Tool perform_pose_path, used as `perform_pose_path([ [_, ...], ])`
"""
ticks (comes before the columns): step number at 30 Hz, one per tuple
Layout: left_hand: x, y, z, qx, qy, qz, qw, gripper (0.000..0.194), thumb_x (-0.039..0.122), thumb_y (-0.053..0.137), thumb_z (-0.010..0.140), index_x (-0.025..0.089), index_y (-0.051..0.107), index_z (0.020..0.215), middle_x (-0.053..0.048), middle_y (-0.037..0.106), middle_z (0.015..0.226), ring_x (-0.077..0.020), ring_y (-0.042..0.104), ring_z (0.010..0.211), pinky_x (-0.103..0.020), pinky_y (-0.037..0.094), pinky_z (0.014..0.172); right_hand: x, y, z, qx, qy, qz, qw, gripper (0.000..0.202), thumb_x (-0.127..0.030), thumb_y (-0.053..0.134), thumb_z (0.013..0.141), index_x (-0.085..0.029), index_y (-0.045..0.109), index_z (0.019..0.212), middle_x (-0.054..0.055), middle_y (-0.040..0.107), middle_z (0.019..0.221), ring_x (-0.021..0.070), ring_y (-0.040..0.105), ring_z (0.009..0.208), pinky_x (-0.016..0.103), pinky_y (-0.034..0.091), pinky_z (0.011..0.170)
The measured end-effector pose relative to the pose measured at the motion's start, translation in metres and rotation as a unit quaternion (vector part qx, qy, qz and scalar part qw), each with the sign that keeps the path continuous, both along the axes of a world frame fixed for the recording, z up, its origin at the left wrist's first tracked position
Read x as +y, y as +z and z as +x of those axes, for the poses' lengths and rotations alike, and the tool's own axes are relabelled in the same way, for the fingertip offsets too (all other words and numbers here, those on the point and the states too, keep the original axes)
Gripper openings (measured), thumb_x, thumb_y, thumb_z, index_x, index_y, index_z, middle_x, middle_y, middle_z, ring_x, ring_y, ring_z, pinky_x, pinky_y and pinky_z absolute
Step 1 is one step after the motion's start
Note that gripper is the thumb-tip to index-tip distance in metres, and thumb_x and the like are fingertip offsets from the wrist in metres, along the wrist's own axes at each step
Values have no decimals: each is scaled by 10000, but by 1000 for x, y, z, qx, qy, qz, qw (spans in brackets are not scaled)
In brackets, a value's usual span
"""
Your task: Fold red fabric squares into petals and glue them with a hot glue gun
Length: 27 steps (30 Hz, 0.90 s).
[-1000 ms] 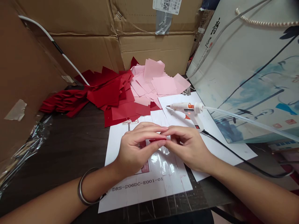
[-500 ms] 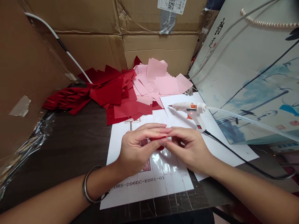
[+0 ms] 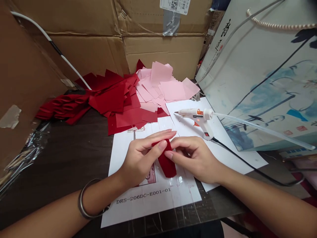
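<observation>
A small dark red fabric piece, folded narrow, hangs between my two hands above a printed white sheet. My left hand pinches its upper left part, the thumb lying over the front and the fingers behind. On the right edge, my right hand grips it between thumb and index finger. Both hands are closed on the same piece. The picture printed on the sheet is partly covered by the left hand. A white glue gun lies just beyond my right hand, its nozzle pointing left.
Red fabric pieces and pink fabric squares are heaped at the back. Folded red pieces lie to the left. Cardboard walls the back and left; a painted white panel leans at right. A black cord trails right.
The red piece, mostly hidden between my fingers before, now shows its front, hanging downward. My right hand's grip has shifted along its edge. The whole view has shifted slightly.
</observation>
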<state>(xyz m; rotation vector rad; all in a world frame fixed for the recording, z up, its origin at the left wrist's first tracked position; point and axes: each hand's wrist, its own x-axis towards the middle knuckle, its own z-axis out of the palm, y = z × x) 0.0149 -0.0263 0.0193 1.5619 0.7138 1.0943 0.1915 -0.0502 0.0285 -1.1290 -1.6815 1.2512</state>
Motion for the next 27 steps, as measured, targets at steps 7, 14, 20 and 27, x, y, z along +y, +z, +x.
perform_pose_path([
  [7, 0, 0, 0, -11, -28, -94, 995, 299, 345, 520, 963, 240, 679, 1194, -17, 653, 1267, -218, 578, 1227, -332, 452, 1082, 1, -3, 4, 27, 1, -82, 996, 259, -392, 591, 889, -166, 716, 888, 15, 584, 665, 113, 470, 579, 245, 381, 520],
  [14, -1, -1, -1, 36, -54, -81, 995, 289, 332, 523, 963, 257, 682, 1191, -10, 621, 1314, -198, 543, 1264, -296, 411, 1104, 0, -5, 0, 16, 24, -76, 997, 255, -378, 593, 893, -162, 727, 867, 10, 566, 652, 106, 428, 574, 247, 363, 523],
  [20, -3, -1, 1, 19, -41, -133, 990, 361, 415, 469, 970, 224, 697, 1174, -39, 707, 1174, -260, 622, 1158, -343, 515, 988, 0, -3, 1, 26, 40, -98, 994, 296, -386, 559, 915, -153, 730, 854, 22, 610, 696, 115, 476, 608, 255, 401, 562],
  [27, -5, -4, 0, -19, -73, -181, 981, 431, 447, 397, 990, 202, 668, 1218, -62, 702, 1178, -278, 598, 1183, -366, 508, 975, 0, 0, 0, 37, 47, -118, 991, 296, -369, 558, 917, -137, 742, 898, 48, 658, 749, 131, 514, 641, 280, 432, 615],
])
